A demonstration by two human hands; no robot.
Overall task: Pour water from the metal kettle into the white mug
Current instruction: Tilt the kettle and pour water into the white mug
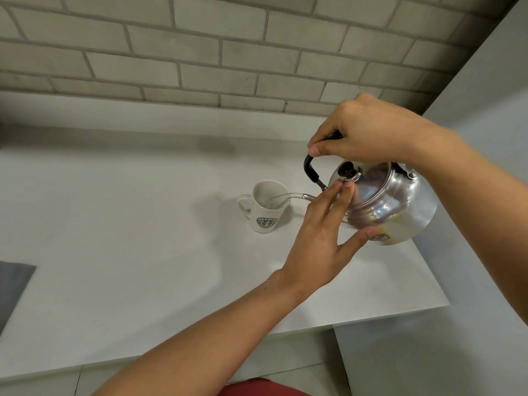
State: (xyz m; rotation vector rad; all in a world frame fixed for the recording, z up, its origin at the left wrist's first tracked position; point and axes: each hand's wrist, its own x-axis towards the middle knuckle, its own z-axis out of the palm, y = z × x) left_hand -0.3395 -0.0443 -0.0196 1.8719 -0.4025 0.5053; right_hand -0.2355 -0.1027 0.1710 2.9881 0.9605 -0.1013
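Note:
The metal kettle (391, 207) hangs tilted to the left above the white counter, its spout toward the white mug (264, 207). A clear stream of water runs from the spout into the mug. My right hand (363, 130) is closed around the kettle's black handle from above. My left hand (323, 238) rests on the kettle's side, two fingertips pressing the lid by its black knob and the thumb under the body. The mug stands upright, with a green logo and its handle to the left.
The white counter (128, 224) ends at a front edge near me and a right edge below the kettle. A grey brick wall (200, 52) rises behind. A grey object (11, 284) lies at the far left edge.

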